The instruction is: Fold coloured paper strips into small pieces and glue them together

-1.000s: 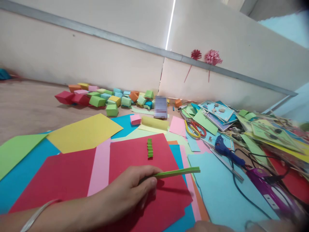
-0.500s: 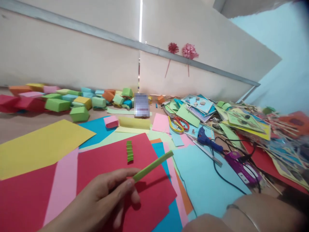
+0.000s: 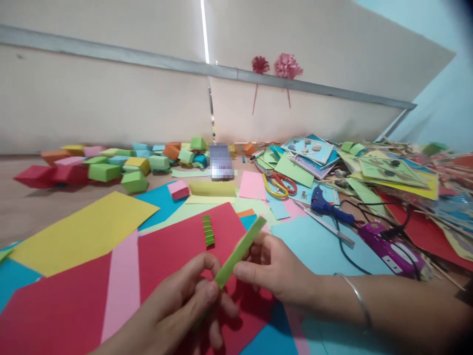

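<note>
A narrow green paper strip point(image 3: 242, 250) slants up to the right above a red paper sheet point(image 3: 168, 251). My left hand point(image 3: 186, 298) pinches its lower end between thumb and fingers. At its right edge is my right hand point(image 3: 275, 268), thumb against the strip and fingers curled behind it; the fingertips are partly hidden. A short accordion-folded green strip point(image 3: 208, 231) lies on the red sheet, just beyond my hands.
Paper boxes point(image 3: 105, 171) line the back left. Scissors point(image 3: 277, 185), a blue glue gun point(image 3: 327, 207), a craft knife point(image 3: 327, 227) and a purple power strip point(image 3: 388, 251) lie to the right. A stack of cards point(image 3: 308, 150) stands behind.
My right hand has come in from the lower right and taken hold of the green strip. The strip is tilted more steeply, and the view has shifted slightly.
</note>
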`<state>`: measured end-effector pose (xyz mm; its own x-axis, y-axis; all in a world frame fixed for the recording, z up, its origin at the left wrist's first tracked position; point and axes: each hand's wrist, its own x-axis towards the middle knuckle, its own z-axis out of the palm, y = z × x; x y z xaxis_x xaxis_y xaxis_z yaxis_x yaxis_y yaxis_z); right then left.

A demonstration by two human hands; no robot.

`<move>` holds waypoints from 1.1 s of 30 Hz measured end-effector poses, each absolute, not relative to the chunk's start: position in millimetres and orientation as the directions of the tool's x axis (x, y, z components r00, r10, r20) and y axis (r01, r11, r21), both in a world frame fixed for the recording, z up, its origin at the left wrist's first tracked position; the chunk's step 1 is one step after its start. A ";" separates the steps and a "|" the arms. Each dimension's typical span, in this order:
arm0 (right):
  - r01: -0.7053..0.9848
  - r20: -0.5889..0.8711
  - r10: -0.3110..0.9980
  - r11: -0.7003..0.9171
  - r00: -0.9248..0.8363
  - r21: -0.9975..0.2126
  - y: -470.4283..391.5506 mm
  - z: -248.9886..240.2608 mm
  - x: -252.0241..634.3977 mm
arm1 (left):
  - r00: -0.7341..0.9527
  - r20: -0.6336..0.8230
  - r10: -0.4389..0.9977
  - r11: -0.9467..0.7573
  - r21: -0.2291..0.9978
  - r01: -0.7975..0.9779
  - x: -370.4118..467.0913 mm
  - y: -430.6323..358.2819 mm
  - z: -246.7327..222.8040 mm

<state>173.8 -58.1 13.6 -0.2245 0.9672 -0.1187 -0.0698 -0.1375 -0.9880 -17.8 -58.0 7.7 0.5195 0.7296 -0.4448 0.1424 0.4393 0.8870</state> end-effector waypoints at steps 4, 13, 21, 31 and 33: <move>-0.038 -0.061 0.967 -0.073 -0.248 -0.997 -61.2 12.7 170.6 | 0.676 -0.464 0.573 0.427 0.872 0.238 -20.2 -58.4 10.7; 0.592 0.673 0.516 0.793 -0.530 -0.142 -63.8 -5.0 182.5 | 0.840 -0.402 0.365 0.607 0.786 0.113 -23.0 -57.9 9.7; 0.538 0.518 0.453 0.843 -0.726 0.018 -54.5 -9.0 190.4 | 0.883 -0.342 0.322 0.712 0.702 0.012 -25.2 -52.8 3.2; 0.675 0.220 0.839 0.533 -0.497 -0.510 -57.8 -12.4 192.1 | 0.837 -0.411 0.361 0.720 0.694 0.030 -24.6 -46.2 1.3; 0.662 0.202 0.859 0.495 -0.471 -0.563 -56.2 -13.2 192.9 | 0.832 -0.412 0.372 0.719 0.695 0.023 -24.4 -45.8 3.1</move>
<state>192.9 -56.2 -13.2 -0.4708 0.8589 0.2016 0.6620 0.4950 -0.5628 -24.4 -45.8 3.1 0.8316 0.3722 -0.4122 0.0225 0.7189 0.6947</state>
